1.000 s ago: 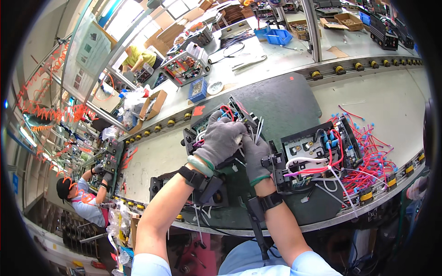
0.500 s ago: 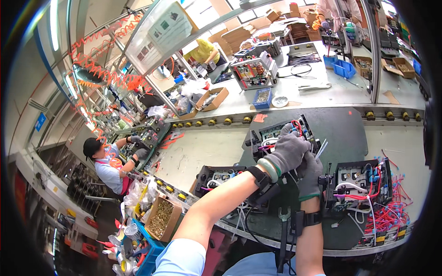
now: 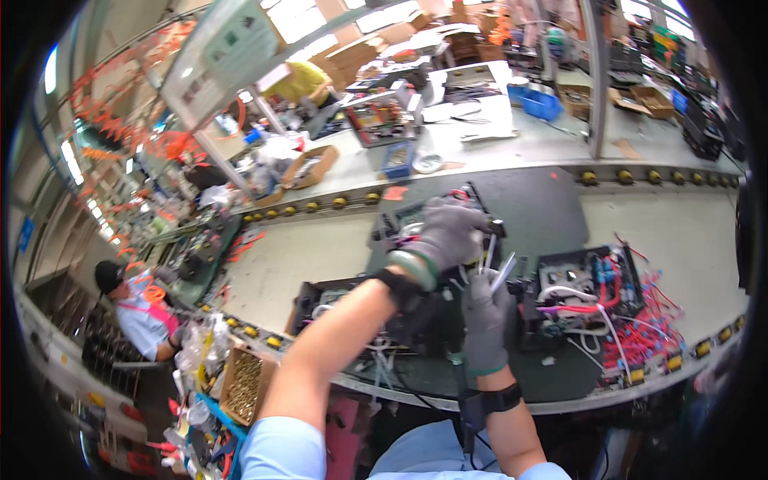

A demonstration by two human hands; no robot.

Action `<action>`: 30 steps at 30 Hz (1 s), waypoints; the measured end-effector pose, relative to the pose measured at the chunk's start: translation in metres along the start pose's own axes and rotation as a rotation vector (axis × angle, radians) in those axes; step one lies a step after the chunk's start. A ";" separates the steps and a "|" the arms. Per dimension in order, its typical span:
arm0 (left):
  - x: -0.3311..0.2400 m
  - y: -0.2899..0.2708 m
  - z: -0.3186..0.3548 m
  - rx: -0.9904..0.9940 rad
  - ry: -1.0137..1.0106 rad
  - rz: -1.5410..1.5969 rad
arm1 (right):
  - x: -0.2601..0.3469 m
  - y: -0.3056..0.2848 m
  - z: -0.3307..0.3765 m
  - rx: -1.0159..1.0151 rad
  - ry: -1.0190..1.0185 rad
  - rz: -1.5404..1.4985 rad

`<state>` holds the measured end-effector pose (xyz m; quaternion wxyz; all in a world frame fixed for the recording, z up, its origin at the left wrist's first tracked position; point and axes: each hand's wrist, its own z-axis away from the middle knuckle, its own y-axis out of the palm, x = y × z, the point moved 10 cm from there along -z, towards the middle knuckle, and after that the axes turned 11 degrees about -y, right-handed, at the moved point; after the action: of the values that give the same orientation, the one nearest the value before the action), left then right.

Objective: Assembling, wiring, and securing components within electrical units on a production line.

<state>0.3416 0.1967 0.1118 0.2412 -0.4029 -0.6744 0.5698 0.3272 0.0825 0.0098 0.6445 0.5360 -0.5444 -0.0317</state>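
My left hand (image 3: 450,234), in a grey glove, reaches over the far black electronic unit (image 3: 412,214). Its fingers are curled and blurred; what they grip is hidden. Just nearer, my right hand (image 3: 486,320), also gloved, is closed with thin white cable ties (image 3: 502,274) sticking up from it. Beside my right hand on the right lies another open black unit (image 3: 560,276) with red and white wires. A third black unit (image 3: 308,302) sits partly behind my left forearm.
A dark green mat (image 3: 544,204) lies under the units on the bench. Red wires (image 3: 652,328) are heaped at the right. A box of brass-coloured parts (image 3: 244,388) stands at the lower left. A co-worker (image 3: 140,312) stands at the left. A roller strip (image 3: 320,206) runs behind.
The view has shifted, so the bench appears further left. My hands, close together before, are now further apart; the right one is lower and nearer me. The white ties now stand between them.
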 end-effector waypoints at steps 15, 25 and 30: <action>0.055 -0.006 0.011 0.032 -0.285 -0.319 | -0.003 0.013 -0.017 0.131 0.026 0.152; 0.069 -0.019 0.024 -0.123 -0.236 0.070 | -0.039 0.003 -0.083 0.044 -0.220 0.814; 0.086 -0.012 0.020 -0.115 -0.429 0.486 | -0.023 0.028 -0.098 0.078 -0.344 1.023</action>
<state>0.2748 0.2556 0.1074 -0.0723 -0.4359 -0.6250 0.6436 0.3754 0.1732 0.0309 0.4587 0.2129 -0.8345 0.2190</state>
